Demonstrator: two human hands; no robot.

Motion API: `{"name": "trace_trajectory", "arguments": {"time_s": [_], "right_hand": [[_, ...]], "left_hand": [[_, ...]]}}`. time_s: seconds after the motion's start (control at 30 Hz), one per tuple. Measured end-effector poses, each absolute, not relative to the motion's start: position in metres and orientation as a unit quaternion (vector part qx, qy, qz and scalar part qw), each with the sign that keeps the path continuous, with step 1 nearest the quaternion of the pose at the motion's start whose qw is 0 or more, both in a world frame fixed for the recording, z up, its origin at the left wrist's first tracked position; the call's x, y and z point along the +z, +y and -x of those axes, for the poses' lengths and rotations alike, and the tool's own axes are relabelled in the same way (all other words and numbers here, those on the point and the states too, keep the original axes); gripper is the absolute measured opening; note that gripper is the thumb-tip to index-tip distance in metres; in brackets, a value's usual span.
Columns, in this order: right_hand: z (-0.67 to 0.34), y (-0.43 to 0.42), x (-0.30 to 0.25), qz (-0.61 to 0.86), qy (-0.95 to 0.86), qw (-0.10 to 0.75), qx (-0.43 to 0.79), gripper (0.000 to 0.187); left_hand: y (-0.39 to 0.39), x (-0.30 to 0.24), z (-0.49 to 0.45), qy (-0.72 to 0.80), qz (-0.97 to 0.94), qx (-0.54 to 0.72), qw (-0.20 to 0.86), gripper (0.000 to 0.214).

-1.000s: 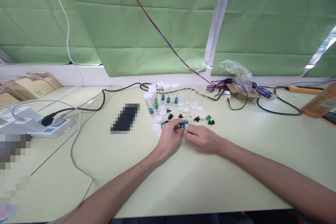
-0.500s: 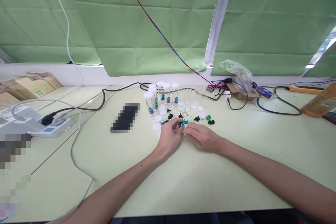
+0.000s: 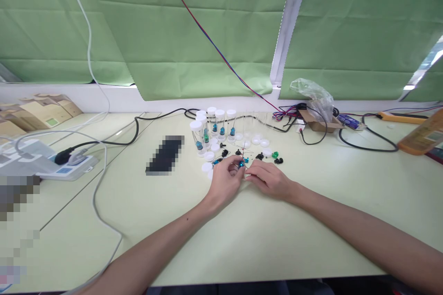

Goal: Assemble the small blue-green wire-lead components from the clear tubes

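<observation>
My left hand [image 3: 224,179] is closed, thumb and fingertips pinching a small shiny blue plastic part [image 3: 241,164] with a thin wire rising from it. Just to its right, my right hand [image 3: 272,180] has its thumb and fingers pressed together close to the blue part; what they grip is too small to make out. Beyond the hands lie another blue piece [image 3: 245,160], a green piece [image 3: 275,154], several black pieces [image 3: 259,156] and white round caps [image 3: 207,167]. Clear tubes with white lids [image 3: 222,124] stand behind, holding blue or green parts with wires.
Uncapped clear tubes [image 3: 258,124] stand at the back. A dark pixelated rectangle [image 3: 165,155] lies left of the hands. Power strips [image 3: 69,168] and cables are at the left. A small cardboard box [image 3: 320,124], a plastic bag [image 3: 313,94] and an orange bottle [image 3: 422,133] are at the right.
Both hands have shifted slightly to the right with the blue part. The right fingertips sit a little lower; the left hand keeps its pinch.
</observation>
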State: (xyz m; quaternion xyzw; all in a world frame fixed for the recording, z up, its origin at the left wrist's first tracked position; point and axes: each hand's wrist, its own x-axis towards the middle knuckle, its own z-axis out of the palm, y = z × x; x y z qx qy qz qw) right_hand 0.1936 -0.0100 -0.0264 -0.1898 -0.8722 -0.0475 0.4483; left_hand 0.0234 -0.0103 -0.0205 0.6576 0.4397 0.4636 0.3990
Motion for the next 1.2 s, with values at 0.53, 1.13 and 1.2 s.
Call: {"name": "trace_trajectory", "arguments": {"time_s": [0.53,1.13,1.2], "right_hand": [[-0.195,-0.009,-0.036,0.182,-0.854,0.475,-0.109,0.005],[-0.194,-0.01,-0.035,0.179,-0.856,0.485,-0.011,0.022],[-0.194,-0.01,-0.034,0.177,-0.858,0.482,-0.016,0.023]], "left_hand": [[-0.013,-0.02,-0.025,0.435,-0.648,0.471,0.41,0.021],[-0.011,-0.019,-0.024,0.423,-0.621,0.464,0.469,0.02],[-0.01,-0.019,-0.024,0.422,-0.621,0.464,0.471,0.02]]}}
